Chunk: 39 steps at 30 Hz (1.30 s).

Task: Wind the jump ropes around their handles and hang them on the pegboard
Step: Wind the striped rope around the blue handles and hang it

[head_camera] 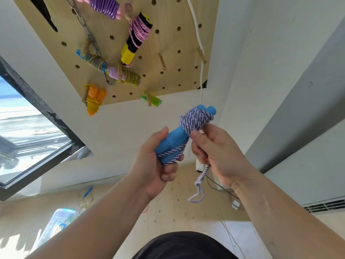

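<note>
Blue handles (175, 139) mid-frame, wound in striped rope (196, 118), tilted lower left to upper right.
Lower end gripped by left hand (155, 163); loose end (198, 184) pinched by right hand (216, 152); bare peg (162, 61) on pegboard (168, 17) above, upper centre.

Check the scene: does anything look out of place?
Yes. A blue-handled yellow rope lies unwound on the floor, not yet hung. The tail of the blue-and-white rope hangs loose below the right hand.

The top edge cuts off the purple rope bundle (104, 5) and pegboard (168, 43).
</note>
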Each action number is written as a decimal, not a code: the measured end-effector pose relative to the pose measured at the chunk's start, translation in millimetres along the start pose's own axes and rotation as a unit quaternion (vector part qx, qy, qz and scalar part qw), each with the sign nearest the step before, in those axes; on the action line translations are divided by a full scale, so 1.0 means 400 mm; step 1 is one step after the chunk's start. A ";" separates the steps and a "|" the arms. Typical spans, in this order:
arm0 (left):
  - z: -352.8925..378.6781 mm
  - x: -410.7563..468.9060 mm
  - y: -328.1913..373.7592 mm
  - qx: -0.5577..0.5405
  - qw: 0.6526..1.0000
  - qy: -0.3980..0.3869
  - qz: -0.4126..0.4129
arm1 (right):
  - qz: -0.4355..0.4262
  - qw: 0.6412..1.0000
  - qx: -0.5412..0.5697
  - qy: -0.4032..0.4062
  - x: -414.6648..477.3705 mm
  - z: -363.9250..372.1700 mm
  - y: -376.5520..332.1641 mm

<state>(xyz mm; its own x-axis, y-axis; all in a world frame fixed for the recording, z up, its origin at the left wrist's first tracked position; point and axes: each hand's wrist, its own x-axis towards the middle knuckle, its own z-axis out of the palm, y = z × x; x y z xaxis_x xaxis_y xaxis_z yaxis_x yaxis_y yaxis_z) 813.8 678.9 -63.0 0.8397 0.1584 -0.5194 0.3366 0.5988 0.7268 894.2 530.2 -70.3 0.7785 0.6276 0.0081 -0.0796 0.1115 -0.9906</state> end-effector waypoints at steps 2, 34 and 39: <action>0.008 -0.013 0.006 -0.033 0.998 -0.040 -0.045 | -0.013 1.000 -0.002 -0.017 0.008 -0.005 -0.001; -0.019 -0.023 -0.004 0.204 0.953 0.046 0.220 | -0.015 0.998 -0.055 -0.012 -0.017 -0.002 -0.011; -0.019 -0.041 0.002 0.061 0.991 -0.042 0.115 | -0.011 0.997 -0.049 -0.057 -0.008 -0.026 0.005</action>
<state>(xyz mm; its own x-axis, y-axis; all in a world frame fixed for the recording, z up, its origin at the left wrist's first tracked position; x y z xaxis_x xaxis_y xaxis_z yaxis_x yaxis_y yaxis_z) 796.9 682.7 -57.4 0.9309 0.2109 -0.2981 0.1766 0.4544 0.8731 897.9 520.6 -73.9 0.7037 0.7094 0.0393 0.0014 0.0539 -0.9985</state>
